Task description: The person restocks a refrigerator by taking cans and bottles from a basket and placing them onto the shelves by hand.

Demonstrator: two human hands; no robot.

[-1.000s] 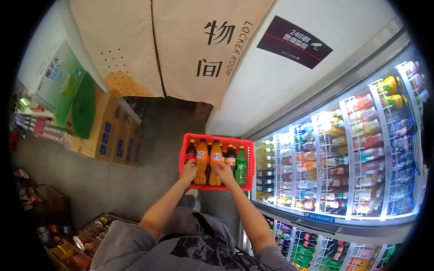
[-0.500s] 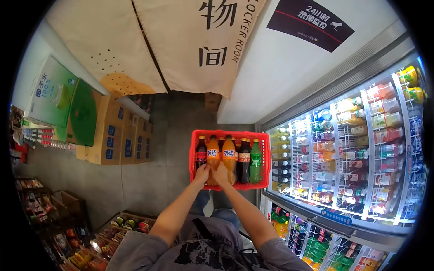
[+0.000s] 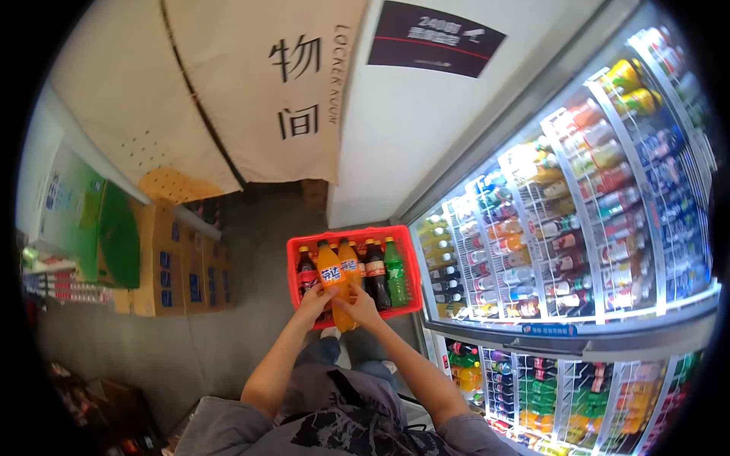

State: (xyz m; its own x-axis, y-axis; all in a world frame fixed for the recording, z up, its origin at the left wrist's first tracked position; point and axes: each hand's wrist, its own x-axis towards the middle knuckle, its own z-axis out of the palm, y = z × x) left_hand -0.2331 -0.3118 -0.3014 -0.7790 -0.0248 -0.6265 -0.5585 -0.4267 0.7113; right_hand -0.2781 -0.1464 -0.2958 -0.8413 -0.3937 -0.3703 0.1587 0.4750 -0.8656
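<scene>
In the head view a red basket [image 3: 413,264] holds several upright drink bottles. An orange soda bottle [image 3: 330,272] is raised above the others near the basket's front side, tilted, its base toward me. My left hand [image 3: 312,305] grips its left side, and my right hand [image 3: 360,310] closes round its lower part from the right. Just behind is a second orange bottle [image 3: 350,260]. A dark bottle with a red label [image 3: 306,271] stands at the left, while a dark bottle [image 3: 376,275] and a green bottle [image 3: 395,275] stand at the right.
A lit drinks fridge [image 3: 569,330] with full shelves takes up the right side. Stacked cartons [image 3: 169,275] and a green box [image 3: 118,235] stand on the left. Ahead hangs a beige curtain [image 3: 243,83] beside a white wall [image 3: 411,121]. My feet are below the basket.
The front orange bottle has come up and toward me, with both hands round it. Basket and hands have shifted left in view, and the camera has turned.
</scene>
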